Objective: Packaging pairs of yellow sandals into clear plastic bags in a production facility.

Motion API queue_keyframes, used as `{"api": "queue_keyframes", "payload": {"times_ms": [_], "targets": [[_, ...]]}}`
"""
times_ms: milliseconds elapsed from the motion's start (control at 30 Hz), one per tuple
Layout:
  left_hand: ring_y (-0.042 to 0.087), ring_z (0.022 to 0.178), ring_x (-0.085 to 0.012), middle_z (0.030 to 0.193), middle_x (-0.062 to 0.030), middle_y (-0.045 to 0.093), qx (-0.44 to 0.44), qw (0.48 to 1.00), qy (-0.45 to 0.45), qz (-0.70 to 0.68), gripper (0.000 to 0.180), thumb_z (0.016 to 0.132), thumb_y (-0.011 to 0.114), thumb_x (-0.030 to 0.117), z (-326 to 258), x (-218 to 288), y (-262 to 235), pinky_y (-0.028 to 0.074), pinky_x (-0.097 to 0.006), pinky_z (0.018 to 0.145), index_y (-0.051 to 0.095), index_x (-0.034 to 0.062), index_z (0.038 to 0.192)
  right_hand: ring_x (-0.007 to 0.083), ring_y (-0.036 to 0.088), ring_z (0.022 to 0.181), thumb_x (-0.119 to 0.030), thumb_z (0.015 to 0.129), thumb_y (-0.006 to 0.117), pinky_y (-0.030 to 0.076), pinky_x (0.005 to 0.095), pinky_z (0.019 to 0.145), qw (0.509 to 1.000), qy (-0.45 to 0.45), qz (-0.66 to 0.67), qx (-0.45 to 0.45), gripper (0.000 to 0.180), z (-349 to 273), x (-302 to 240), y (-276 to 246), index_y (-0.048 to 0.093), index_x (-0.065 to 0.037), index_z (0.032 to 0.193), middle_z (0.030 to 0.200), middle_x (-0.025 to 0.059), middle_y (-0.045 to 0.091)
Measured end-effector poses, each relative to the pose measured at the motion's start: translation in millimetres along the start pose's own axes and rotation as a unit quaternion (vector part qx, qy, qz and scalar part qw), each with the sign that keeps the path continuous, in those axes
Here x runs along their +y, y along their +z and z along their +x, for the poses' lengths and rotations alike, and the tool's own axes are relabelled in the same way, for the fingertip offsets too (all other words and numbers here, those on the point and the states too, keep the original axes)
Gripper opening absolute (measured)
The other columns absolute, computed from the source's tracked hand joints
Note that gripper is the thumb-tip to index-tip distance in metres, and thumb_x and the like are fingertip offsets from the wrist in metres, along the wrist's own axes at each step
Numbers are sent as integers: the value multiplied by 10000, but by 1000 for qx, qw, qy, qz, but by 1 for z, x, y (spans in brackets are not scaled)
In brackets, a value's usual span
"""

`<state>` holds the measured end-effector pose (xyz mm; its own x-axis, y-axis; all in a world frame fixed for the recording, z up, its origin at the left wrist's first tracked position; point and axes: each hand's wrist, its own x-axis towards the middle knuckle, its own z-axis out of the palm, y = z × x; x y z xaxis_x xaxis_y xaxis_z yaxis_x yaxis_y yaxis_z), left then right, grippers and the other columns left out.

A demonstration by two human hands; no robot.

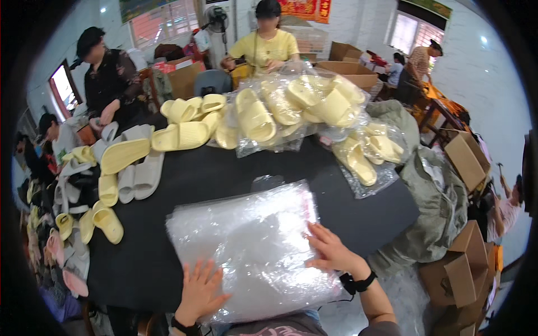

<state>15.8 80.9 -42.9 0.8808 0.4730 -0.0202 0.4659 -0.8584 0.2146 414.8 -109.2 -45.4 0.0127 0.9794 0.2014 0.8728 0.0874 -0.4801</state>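
A stack of clear plastic bags [252, 246] lies at the near edge of the black table, shiny and slightly wrinkled. My left hand [200, 290] rests flat on its lower left part, fingers spread. On the right side of the stack lies my right hand [332, 249], its fingers stretched out over the plastic. Neither hand grips anything. Beyond the stack, yellow slippers in clear bags [314, 101] are heaped at the table's far side. Another bagged pair [358, 159] sits at the far right.
Loose yellow slippers [126, 157] and grey slippers [147, 176] line the left of the black table [224, 168]. Green-grey cloth [428, 207] and open cardboard boxes [459, 269] are on the right. Two people stand across the table; others work farther off.
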Motion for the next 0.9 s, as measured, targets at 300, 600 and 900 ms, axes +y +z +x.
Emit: {"api": "queue_keyframes", "payload": {"times_ms": [300, 600, 900], "targets": [[109, 1512, -418, 1643, -136, 192, -21, 1000, -3, 10, 874, 855, 597, 665, -5, -9, 6, 40, -675, 1156, 333, 208, 1551, 418, 415, 1356, -219, 797, 792, 344, 463, 1135, 964, 108, -70, 235, 772, 23, 126, -106, 427, -30, 1450, 1449, 241, 452], [255, 1445, -443, 1549, -226, 334, -28, 998, -12, 47, 828, 802, 691, 467, 1, 3, -3, 202, -628, 1138, 419, 58, 1468, 344, 456, 1340, -97, 712, 745, 399, 462, 1067, 765, 414, -356, 341, 902, 27, 304, -160, 319, -64, 1506, 1434, 154, 476], [228, 1462, -443, 1573, -210, 318, -25, 998, -32, 51, 832, 837, 653, 481, -5, 9, -3, 187, -616, 1153, 367, 102, 1521, 354, 544, 1221, -147, 725, 787, 441, 457, 1017, 782, 485, -217, 326, 954, 41, 309, -156, 292, -130, 1540, 1336, 149, 575]]}}
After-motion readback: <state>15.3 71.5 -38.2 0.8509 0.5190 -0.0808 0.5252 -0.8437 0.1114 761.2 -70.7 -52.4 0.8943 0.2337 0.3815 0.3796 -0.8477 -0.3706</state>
